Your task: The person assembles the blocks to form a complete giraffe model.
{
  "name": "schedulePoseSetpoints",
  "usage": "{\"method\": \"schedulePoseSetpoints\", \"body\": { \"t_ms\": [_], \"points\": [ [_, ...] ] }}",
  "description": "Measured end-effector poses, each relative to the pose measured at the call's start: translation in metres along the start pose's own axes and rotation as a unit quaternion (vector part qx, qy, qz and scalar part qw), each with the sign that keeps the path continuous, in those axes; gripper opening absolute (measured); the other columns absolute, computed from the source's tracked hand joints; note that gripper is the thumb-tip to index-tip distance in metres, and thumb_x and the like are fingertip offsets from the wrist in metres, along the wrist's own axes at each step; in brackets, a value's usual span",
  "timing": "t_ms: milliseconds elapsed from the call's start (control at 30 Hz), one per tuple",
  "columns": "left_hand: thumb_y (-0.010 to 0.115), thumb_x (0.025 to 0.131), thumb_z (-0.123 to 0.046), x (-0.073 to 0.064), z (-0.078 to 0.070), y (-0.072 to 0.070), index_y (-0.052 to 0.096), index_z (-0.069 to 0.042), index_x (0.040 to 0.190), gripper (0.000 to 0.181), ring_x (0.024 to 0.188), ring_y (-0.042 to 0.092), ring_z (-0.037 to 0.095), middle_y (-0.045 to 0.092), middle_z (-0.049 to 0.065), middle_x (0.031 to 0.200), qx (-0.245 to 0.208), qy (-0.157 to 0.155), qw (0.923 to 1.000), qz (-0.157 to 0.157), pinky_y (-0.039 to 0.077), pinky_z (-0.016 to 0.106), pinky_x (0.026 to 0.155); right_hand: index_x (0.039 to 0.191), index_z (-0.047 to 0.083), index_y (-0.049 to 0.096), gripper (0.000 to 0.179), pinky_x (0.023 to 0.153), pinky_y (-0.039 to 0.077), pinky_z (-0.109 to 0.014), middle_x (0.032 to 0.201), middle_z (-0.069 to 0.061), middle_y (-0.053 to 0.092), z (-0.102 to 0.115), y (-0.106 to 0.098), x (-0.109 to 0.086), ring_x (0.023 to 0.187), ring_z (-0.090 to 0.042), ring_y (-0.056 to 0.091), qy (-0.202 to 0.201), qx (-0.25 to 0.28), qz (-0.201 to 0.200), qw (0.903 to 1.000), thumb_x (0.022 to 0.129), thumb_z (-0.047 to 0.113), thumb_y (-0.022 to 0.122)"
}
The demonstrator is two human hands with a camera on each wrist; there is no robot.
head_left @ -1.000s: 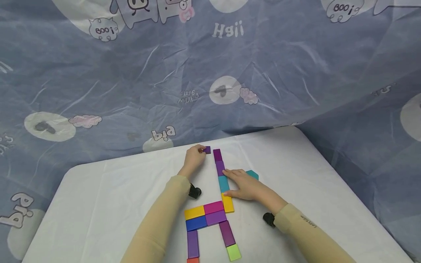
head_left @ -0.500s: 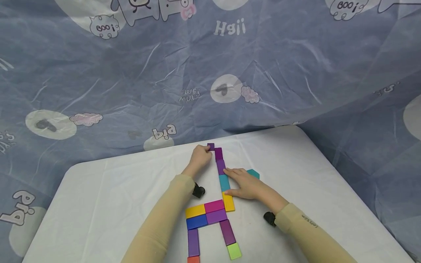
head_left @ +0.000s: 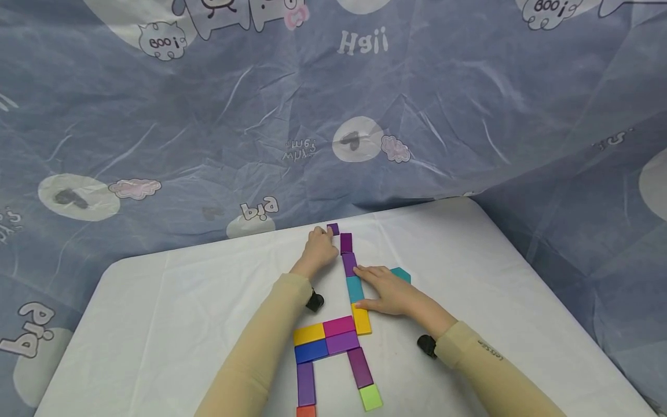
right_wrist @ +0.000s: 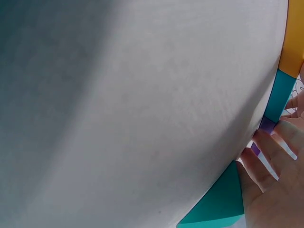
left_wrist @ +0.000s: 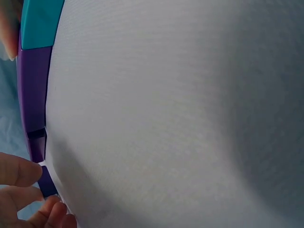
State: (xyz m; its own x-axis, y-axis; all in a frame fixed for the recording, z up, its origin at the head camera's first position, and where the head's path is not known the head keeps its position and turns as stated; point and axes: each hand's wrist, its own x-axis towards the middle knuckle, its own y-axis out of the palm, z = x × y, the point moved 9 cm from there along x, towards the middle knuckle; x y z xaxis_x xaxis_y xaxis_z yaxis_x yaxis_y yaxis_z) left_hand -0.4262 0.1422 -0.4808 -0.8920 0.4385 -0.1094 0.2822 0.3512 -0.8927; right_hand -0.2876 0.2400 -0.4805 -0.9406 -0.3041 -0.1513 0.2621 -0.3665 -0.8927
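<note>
Near the table's far edge, my left hand [head_left: 319, 250] pinches a small dark purple block [head_left: 333, 229]. In the left wrist view, thumb and fingers lie on either side of that block [left_wrist: 47, 182]. Just nearer stands the end of a column: a dark magenta-purple block [head_left: 346, 243], a purple block [head_left: 349, 264], a teal block [head_left: 354, 288] and a yellow block [head_left: 361, 320]. My right hand [head_left: 389, 292] lies spread beside this column, index fingertip at the purple block and thumb at the yellow one. Partly behind it sits a teal angled block [head_left: 401, 274].
Nearer, a yellow block [head_left: 310, 333], pink block [head_left: 338, 326], blue block [head_left: 311, 351] and violet block [head_left: 341, 343] form two rows. Two legs of blocks extend from them, ending in a lime block [head_left: 371, 398] and an orange block [head_left: 306, 411]. A printed cloth [head_left: 292, 116] hangs behind the white table [head_left: 198, 324].
My left hand has moved right and slightly farther away with the small purple block, bringing it near the column's far end. The right hand has stayed in place.
</note>
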Motion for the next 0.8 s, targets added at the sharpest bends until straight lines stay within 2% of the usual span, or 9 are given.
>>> {"method": "schedulePoseSetpoints", "body": {
  "t_ms": [167, 367, 500, 633, 800],
  "points": [
    [0.045, 0.091, -0.014, 0.0, 0.0024, 0.0022, 0.029, -0.003, 0.153, 0.065, 0.13, 0.037, 0.033, 0.041, 0.018, 0.145, -0.011, -0.004, 0.9998, 0.014, 0.041, 0.046, 0.105, 0.153, 0.012, 0.037, 0.081, 0.113, 0.036, -0.054, 0.156, -0.012, 0.039, 0.0011, 0.0003, 0.0003, 0.142, -0.034, 0.037, -0.001, -0.001, 0.004, 1.0, 0.089, 0.053, 0.066],
    [0.047, 0.101, -0.03, -0.0009, -0.0003, 0.0014, 0.034, -0.009, 0.153, 0.058, 0.131, 0.038, 0.033, 0.042, 0.016, 0.148, -0.013, 0.018, 0.9997, 0.012, 0.039, 0.048, 0.108, 0.153, 0.013, 0.037, 0.081, 0.113, 0.035, -0.056, 0.157, -0.012, 0.038, 0.0001, 0.0007, 0.0012, 0.143, -0.035, 0.035, 0.006, -0.007, 0.007, 0.9999, 0.089, 0.054, 0.065],
    [0.051, 0.101, -0.036, -0.0022, -0.0024, 0.0013, 0.037, -0.01, 0.152, 0.059, 0.128, 0.041, 0.034, 0.045, 0.015, 0.146, -0.001, 0.037, 0.9993, 0.003, 0.04, 0.047, 0.107, 0.153, 0.013, 0.037, 0.081, 0.113, 0.035, -0.056, 0.157, -0.012, 0.038, -0.0006, 0.0016, 0.0014, 0.143, -0.035, 0.035, 0.006, -0.008, 0.007, 0.9999, 0.089, 0.054, 0.065],
    [0.055, 0.1, -0.035, -0.0028, -0.0037, 0.0002, 0.04, -0.009, 0.15, 0.059, 0.127, 0.044, 0.034, 0.048, 0.015, 0.145, 0.004, 0.049, 0.9987, -0.01, 0.041, 0.047, 0.107, 0.153, 0.012, 0.037, 0.081, 0.113, 0.035, -0.056, 0.157, -0.012, 0.038, -0.0004, 0.0022, 0.0013, 0.143, -0.035, 0.036, 0.003, -0.006, 0.006, 1.0, 0.089, 0.053, 0.065],
    [0.056, 0.099, -0.034, -0.0019, -0.0053, 0.0003, 0.04, -0.008, 0.15, 0.059, 0.131, 0.043, 0.035, 0.047, 0.015, 0.147, 0.004, 0.059, 0.9982, -0.01, 0.039, 0.047, 0.11, 0.153, 0.012, 0.037, 0.08, 0.113, 0.035, -0.056, 0.156, -0.013, 0.039, -0.0005, 0.0011, 0.001, 0.142, -0.035, 0.036, 0.006, -0.006, 0.006, 0.9999, 0.089, 0.053, 0.065]
  ]
}}
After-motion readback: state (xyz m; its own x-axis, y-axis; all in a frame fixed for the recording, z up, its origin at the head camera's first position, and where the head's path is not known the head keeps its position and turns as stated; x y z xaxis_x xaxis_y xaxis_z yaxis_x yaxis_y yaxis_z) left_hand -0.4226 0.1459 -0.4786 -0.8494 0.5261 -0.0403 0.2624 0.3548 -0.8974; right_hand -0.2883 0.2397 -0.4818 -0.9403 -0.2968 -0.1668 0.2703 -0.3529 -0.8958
